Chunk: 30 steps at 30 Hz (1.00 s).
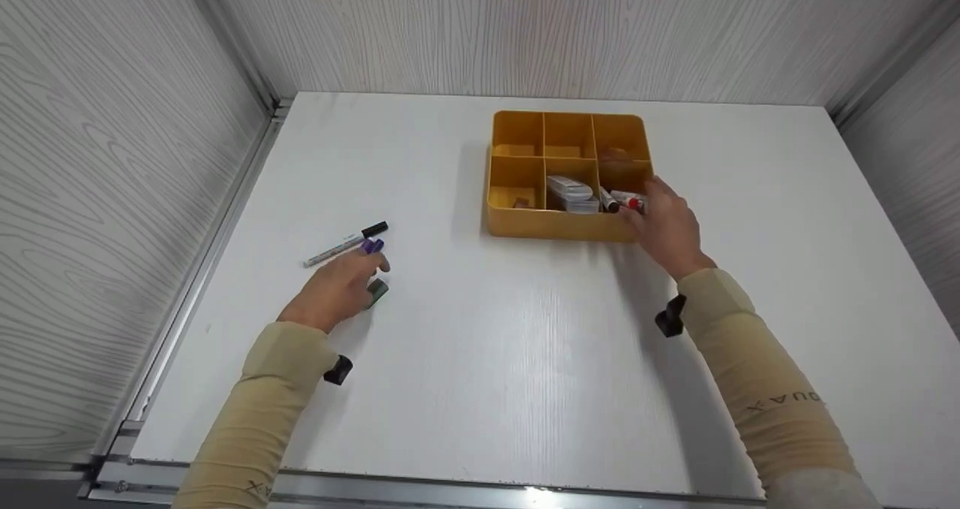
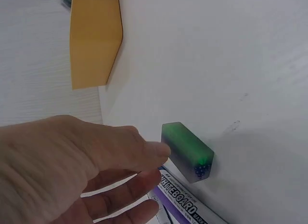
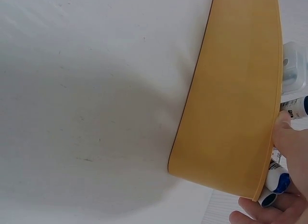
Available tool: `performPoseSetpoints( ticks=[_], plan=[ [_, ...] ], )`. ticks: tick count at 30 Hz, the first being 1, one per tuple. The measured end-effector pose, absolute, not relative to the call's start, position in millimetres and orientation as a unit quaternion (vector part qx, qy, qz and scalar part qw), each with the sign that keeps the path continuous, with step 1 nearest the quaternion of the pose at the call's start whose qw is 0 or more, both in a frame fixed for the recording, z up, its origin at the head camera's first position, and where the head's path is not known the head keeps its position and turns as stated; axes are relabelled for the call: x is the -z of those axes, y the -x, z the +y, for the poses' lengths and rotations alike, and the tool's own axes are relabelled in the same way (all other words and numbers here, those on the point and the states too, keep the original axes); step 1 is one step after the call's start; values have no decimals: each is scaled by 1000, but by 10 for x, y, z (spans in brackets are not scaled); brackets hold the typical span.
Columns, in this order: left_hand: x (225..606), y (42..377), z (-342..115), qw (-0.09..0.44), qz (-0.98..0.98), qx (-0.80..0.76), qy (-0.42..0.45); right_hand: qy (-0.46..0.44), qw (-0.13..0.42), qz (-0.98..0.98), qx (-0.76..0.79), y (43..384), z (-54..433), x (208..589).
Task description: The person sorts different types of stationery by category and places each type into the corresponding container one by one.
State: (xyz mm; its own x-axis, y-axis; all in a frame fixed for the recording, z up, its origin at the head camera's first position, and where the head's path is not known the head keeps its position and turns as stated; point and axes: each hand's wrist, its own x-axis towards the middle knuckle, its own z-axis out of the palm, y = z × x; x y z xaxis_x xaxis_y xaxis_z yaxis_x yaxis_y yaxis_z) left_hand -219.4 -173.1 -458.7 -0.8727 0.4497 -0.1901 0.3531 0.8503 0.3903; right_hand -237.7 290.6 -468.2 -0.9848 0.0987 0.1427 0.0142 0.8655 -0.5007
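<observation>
My left hand [image 1: 337,287] hovers at the left of the table, fingers loosely bent. Under its fingers lies a purple-striped whiteboard marker [image 2: 185,202], and just past the thumb tip is a small green block [image 2: 188,151]. Beside them lies a white marker with a black cap [image 1: 375,229]. At the near right corner of a yellow compartment box [image 1: 555,226], my right hand [image 1: 669,227] grips the walls, thumb over the front rim and other fingers at the right side. Markers, one with a red end [image 1: 634,203], sit in the corner compartment beside that hand, partly hidden by it.
The near middle compartment holds a stack of clear plastic cases [image 1: 576,194]. A small brownish item [image 1: 521,203] sits in the near left compartment. Pale wood-grain panels [image 1: 450,36] enclose the white table [image 1: 480,344] at the back and sides.
</observation>
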Motion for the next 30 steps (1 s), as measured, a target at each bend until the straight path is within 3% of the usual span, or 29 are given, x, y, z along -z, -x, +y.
performPoseSetpoints(
  ticks=[12, 21, 30],
  plan=[
    [4746, 2171, -1740, 98, 951, -105, -274, 53, 46, -962, -263, 2387, 2911, 4666],
    [4739, 2155, -1719, 49, 945, -97, -307, 41, 79, -967, -241, 2347, 2915, 4675],
    [4725, 2207, -1588, 56, 948, -100, -295, 44, 69, -965, -248, 2354, 2902, 4665]
  ],
)
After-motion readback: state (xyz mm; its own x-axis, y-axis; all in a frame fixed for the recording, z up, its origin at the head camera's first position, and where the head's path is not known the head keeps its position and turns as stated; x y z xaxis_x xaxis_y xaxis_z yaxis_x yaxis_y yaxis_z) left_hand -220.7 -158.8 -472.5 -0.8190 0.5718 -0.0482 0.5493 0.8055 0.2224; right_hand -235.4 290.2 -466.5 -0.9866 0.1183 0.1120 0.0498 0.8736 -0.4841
